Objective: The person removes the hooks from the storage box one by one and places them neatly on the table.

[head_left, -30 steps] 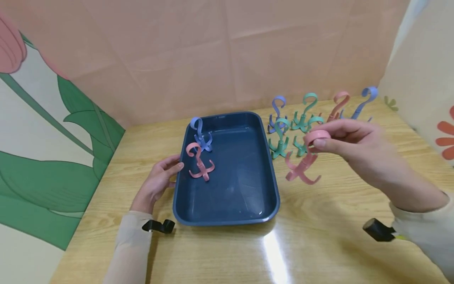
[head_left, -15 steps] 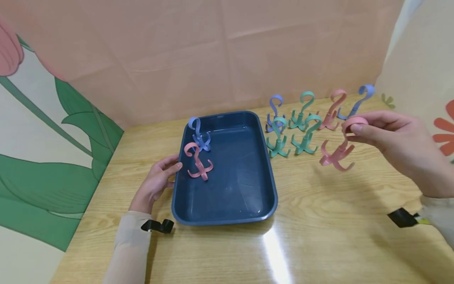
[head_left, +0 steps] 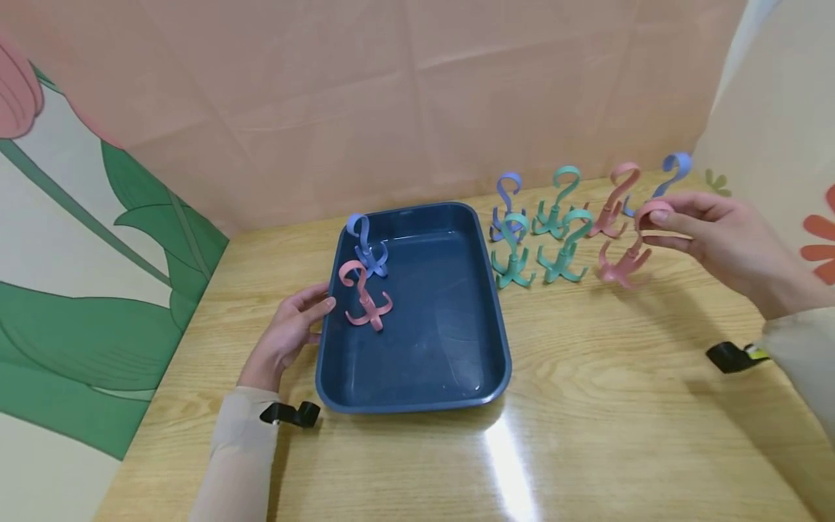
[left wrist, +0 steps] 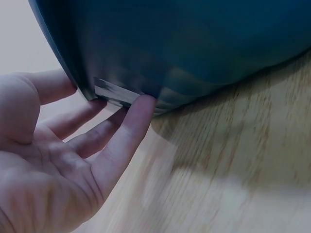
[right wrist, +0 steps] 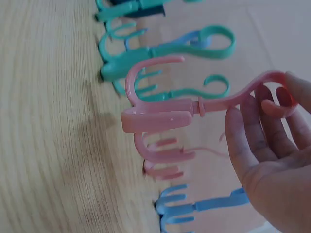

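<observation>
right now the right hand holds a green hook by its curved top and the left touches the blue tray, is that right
No, the held hook is pink, not green, as the right wrist view shows. The right hand does hold it by its curved top, and the left hand touches the blue tray.

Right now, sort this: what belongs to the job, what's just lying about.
Likely in the job:
Right hand, holding a pink hook
Left hand, touching the blue tray
Inside it: one pink hook, one blue hook
Beside it: three green hooks, two blue hooks, another pink hook

Just around:
Wooden table
Pink backdrop
Flower panel
Black wrist attachments
</observation>
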